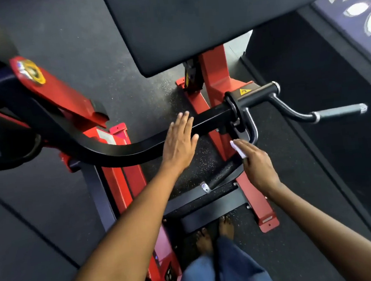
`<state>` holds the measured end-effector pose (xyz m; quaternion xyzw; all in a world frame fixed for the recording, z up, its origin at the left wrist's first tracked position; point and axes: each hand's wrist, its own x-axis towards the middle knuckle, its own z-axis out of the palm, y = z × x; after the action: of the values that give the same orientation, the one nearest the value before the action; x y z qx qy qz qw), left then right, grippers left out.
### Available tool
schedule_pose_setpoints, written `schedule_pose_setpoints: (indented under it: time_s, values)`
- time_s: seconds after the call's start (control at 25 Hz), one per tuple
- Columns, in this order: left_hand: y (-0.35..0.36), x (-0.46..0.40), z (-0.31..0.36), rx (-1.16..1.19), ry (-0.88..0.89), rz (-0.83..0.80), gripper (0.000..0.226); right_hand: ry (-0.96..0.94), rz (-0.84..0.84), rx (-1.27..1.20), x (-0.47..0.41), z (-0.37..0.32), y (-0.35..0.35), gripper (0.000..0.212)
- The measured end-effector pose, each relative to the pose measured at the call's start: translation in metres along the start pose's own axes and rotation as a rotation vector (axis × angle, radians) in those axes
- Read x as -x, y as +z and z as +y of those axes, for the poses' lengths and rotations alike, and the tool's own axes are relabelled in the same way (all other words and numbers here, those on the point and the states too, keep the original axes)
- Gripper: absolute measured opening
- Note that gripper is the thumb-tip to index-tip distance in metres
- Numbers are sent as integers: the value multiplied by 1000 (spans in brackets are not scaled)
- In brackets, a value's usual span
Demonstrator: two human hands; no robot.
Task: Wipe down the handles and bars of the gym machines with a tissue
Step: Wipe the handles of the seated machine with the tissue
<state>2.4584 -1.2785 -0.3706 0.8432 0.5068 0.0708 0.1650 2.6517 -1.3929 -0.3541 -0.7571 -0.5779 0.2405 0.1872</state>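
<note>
A red-framed gym machine has a curved black bar (118,149) running from the left to a hub at centre right. My left hand (180,140) lies flat on this bar with straight fingers. My right hand (257,167) pinches a folded white tissue (236,148) and holds it against the curved black handle loop (251,125) just below the hub. A knurled grip (222,174) with a silver end cap sticks out under my right hand. Another handle (339,111) with a grey grip reaches out to the right.
A large black pad (192,23) fills the top centre above the red upright post (214,70). A red pivot arm with a yellow badge (30,72) sits at the upper left. Black rubber flooring surrounds the frame. My bare feet (215,232) stand by a black footplate.
</note>
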Motion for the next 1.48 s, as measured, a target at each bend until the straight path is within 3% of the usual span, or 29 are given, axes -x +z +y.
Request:
schedule_pose_setpoints:
  time_s: [0.16, 0.24, 0.44, 0.64, 0.72, 0.88, 0.96, 1.08, 1.12, 1.16, 1.28, 1.36, 1.48]
  values:
    - [33, -28, -10, -41, 84, -79, 57, -217, -41, 314, -8, 43, 29, 59]
    - [50, -26, -14, -89, 69, -58, 56, -273, -10, 338, 6, 36, 49, 54]
    - [56, -21, -15, -151, 66, 18, 55, -656, -156, 243, 36, -4, 82, 58]
    - [57, -21, -14, -158, 26, 17, 55, -277, 99, 200, -11, 51, 39, 54]
    - [59, -21, -11, -177, 12, 19, 55, -322, 74, 231, -2, 43, 54, 54]
    - [56, -21, -10, -200, 15, -2, 56, -592, -150, 99, 51, 8, 99, 58]
    - [55, -20, -8, -202, 5, -19, 56, -436, -120, -163, 78, 5, 93, 64]
    - [57, -21, -3, -199, -23, -17, 57, 450, 423, -622, 73, 5, 60, 54]
    - [57, -22, -3, -198, -35, -16, 57, 722, 514, -700, 53, 11, 54, 51]
    - [57, -22, -3, -197, -41, -15, 57, 858, 521, -787, 30, 19, 50, 51]
    - [57, -21, -3, -207, -37, -9, 57, 891, 415, -1016, -11, 6, 58, 36]
    - [56, -21, -1, -206, -36, -1, 58, 1003, 318, -1029, 2, -23, 80, 27]
    - [57, -21, 1, -204, -49, 3, 58, 987, 63, -1170, 45, -49, 115, 26]
